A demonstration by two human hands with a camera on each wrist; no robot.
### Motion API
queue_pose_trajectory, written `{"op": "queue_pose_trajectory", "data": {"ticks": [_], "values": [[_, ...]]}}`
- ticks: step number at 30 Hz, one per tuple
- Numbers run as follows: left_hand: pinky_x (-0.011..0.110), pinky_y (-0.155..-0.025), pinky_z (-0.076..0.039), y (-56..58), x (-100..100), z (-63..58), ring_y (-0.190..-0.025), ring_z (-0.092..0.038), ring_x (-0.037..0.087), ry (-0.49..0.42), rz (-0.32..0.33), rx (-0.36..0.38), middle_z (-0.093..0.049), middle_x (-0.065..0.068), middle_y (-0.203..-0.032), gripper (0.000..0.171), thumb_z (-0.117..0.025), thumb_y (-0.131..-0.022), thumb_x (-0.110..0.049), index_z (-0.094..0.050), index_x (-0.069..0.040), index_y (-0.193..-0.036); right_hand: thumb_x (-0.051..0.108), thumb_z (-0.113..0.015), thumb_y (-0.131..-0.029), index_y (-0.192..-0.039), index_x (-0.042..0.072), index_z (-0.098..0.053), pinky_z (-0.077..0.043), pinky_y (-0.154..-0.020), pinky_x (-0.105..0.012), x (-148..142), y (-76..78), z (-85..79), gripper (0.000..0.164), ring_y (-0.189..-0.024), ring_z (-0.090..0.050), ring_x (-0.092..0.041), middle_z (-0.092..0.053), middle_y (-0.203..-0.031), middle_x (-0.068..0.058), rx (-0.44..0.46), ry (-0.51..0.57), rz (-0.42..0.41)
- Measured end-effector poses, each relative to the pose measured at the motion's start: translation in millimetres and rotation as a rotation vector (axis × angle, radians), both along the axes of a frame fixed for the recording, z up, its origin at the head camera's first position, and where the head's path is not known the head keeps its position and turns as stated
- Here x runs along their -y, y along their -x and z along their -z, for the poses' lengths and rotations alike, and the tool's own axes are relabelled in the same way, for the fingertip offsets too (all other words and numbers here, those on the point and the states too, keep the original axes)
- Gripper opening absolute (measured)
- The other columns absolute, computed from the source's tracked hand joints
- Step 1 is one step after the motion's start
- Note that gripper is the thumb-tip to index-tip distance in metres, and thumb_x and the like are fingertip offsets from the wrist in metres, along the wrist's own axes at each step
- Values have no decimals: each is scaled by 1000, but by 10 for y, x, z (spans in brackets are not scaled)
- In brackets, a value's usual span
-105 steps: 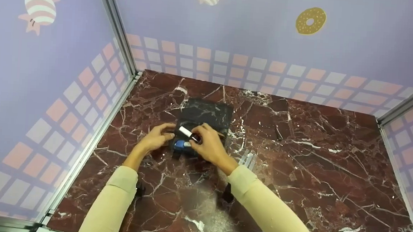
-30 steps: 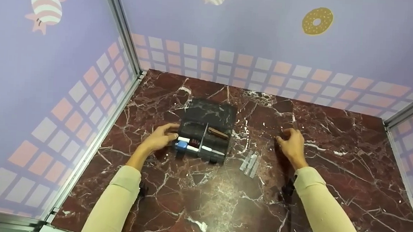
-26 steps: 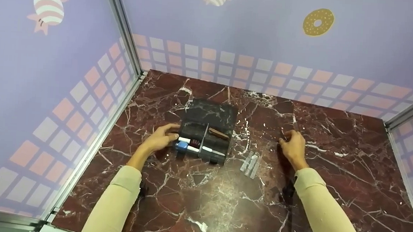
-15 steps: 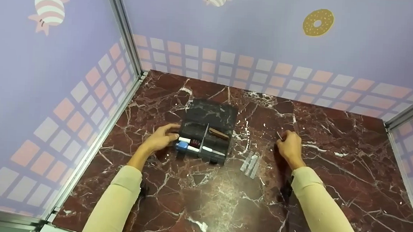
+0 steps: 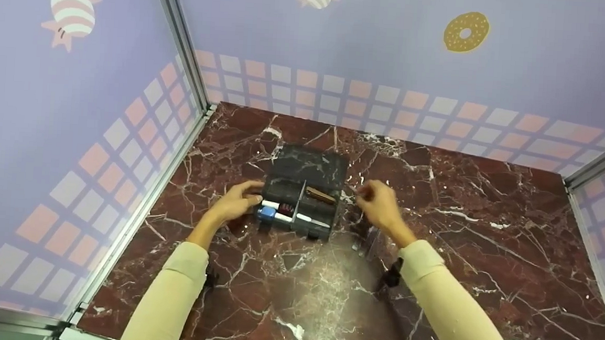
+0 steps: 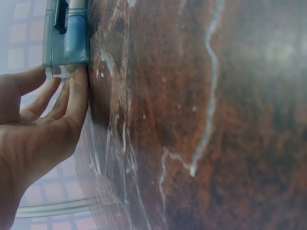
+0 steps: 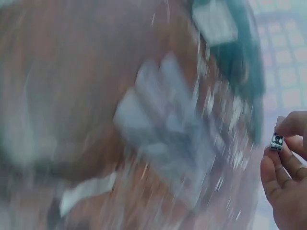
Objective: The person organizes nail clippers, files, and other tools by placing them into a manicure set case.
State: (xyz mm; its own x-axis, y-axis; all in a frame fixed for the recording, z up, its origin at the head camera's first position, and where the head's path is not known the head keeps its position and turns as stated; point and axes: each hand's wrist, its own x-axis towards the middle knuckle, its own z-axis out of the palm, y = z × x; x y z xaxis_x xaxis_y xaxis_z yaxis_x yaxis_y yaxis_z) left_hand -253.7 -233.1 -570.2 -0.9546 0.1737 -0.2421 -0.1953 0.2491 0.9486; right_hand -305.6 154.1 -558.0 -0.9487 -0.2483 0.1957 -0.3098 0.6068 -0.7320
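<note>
A dark see-through plastic case [image 5: 310, 168] lies with its lid folded back. My left hand [image 5: 235, 202] touches its left end; in the left wrist view the thumb and fingertips rest against the end wall [image 6: 72, 63]. My right hand [image 5: 379, 203] is raised just right of the case and pinches a small silvery piece with a dark square end [image 7: 277, 141] between thumb and fingers. Inside the case lie a white-and-black marker [image 5: 270, 205], a blue-and-white item [image 5: 267, 213], a slim white pen [image 5: 312, 221] and a long brown piece [image 5: 320, 195].
A divider [image 5: 299, 201] stands upright inside the case. Several clear strips [image 7: 163, 115] lie on the red marbled table [image 5: 475, 264], under the right wrist in the head view. Patterned panels [image 5: 394, 49] close off the back and both sides.
Earlier the right hand set the marker into the case, then went right and picked up the small piece. It has since swung left towards the case. The left hand stays at the case's end.
</note>
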Motion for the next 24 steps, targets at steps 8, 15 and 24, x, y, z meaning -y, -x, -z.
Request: {"op": "queue_pose_trajectory", "data": {"ticks": [8,15,24], "values": [[48,-105,-55,-1,-6,-4,-133,-58,41,-24,-11,0,-54,28,-149,49,-55,-108,-1,-46,3,-156,-3,-73,-89,-98,0,-72,-58,-81,-40,522,-67,8,10,-87,-66,-26,-68,-94,-11,-89,-32,-161],[49,-105,-54,16,-40,5,-135,-56,41,-8,11,-12,-53,27,-150,49,-54,-108,-2,-45,3,-156,-2,-76,-88,-96,-1,-72,-56,-77,-40,638,-60,39,9,-82,-65,-27,-66,-90,-11,-136,-45,-165],[50,-105,-54,-13,-4,-2,-134,-57,41,11,3,-9,-54,27,-149,49,-56,-108,-3,-46,2,-156,1,-80,-87,-105,-3,-72,-58,-89,-45,373,-87,-86,19,-95,-69,-32,-66,-103,-14,-144,-67,-226]]}}
